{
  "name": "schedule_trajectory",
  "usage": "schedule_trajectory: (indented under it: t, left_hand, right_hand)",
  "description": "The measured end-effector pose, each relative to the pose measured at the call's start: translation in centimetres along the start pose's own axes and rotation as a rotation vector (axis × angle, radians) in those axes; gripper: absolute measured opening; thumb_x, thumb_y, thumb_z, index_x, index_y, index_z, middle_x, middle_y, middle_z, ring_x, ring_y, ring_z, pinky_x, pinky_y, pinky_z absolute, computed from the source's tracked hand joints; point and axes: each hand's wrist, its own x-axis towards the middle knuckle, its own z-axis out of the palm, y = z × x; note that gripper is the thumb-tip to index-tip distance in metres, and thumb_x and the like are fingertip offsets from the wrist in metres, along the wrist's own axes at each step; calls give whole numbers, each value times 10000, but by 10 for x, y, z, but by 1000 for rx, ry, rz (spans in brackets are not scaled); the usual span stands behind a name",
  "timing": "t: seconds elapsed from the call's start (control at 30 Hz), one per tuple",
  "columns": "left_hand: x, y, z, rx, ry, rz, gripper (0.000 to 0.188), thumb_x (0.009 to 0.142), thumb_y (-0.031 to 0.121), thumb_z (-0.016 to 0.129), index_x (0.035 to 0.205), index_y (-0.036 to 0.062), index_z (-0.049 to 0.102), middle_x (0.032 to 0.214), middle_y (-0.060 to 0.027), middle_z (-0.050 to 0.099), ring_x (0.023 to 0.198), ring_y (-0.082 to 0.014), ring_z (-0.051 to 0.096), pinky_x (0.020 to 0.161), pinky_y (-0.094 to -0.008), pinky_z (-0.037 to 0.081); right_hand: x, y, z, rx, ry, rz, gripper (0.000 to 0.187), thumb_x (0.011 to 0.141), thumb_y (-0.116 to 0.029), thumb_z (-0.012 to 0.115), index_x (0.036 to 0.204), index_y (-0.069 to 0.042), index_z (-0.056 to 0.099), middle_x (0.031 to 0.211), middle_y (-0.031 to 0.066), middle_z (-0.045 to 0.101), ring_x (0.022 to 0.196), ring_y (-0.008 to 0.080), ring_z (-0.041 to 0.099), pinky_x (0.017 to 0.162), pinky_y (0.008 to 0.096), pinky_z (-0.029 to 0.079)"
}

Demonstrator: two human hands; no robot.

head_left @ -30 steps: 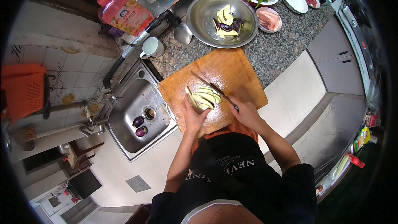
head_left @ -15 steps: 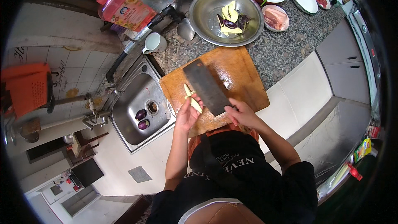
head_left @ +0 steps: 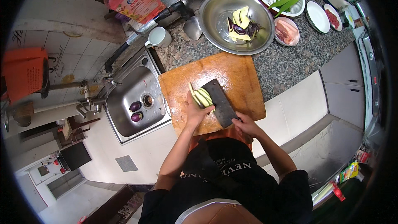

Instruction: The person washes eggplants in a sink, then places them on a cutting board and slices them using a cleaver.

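Note:
My right hand [head_left: 246, 125] grips the handle of a dark cleaver [head_left: 221, 103], whose wide blade lies low over the wooden cutting board [head_left: 244, 83]. Pale eggplant slices [head_left: 202, 98] are bunched along the left edge of the blade. My left hand [head_left: 196, 111] closes around these slices from the near left side, thumb toward the blade; some of its fingers are hidden behind the slices. Beyond the board, a steel basin [head_left: 212, 31] holds cut eggplant pieces [head_left: 241, 18] with pale flesh and dark purple skin.
Left of the board is a steel sink [head_left: 120, 130] with two purple eggplant pieces [head_left: 136, 111] in it. A white mug [head_left: 159, 37] and a metal spatula [head_left: 192, 28] lie behind. Farther right stand a bowl of meat [head_left: 287, 31], a basket of green peppers [head_left: 297, 10] and a white plate [head_left: 318, 17].
The cleaver has swung lower and its blade now meets the slices. My left hand has turned from palm-up to gathering several slices against it. The whole view has shifted slightly.

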Motion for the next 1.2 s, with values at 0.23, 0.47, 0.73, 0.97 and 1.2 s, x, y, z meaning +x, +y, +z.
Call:
schedule_trajectory:
  t: [0.23,0.47,0.73,0.97,1.2]
  left_hand:
    - [1,9,-7,2,-18,66,917,567,74,808,1308,44,268,1173,-185,447,1093,-323,391,972,-373,318]
    - [58,70,-25,-125,-68,318,899,567,76,798,1303,65,282,1124,-203,420,1092,-353,400,959,-393,331]
    - [131,190,0,-47,-3,361,911,610,210,799,1337,29,280,1206,-217,434,1078,-310,471,941,-350,381]
    - [129,102,-31,-539,-171,360,264,744,120,679,965,-6,609,839,-42,629,792,-99,573,720,-225,467]
    - [85,-98,-133,-606,54,66,136,829,115,604,933,28,616,817,-19,626,727,-63,563,646,-206,445]
  right_hand:
    - [8,-26,20,3,-88,35,130,916,-180,434,931,-52,423,517,-2,428,417,85,423,402,233,364]
    - [-10,-100,10,-111,130,-132,216,914,-177,440,1058,-16,438,544,0,454,440,76,441,411,233,372]
    - [-27,-198,-36,-743,741,-475,368,863,-133,502,1220,-79,431,581,44,514,467,121,500,459,283,416]
    - [-26,-197,-52,-588,732,-387,402,883,-136,488,1265,-54,391,592,13,489,468,85,456,439,237,390]
    - [-11,-161,-1,-258,683,-304,397,911,-150,469,1289,-119,353,576,-33,438,430,51,405,389,192,331]
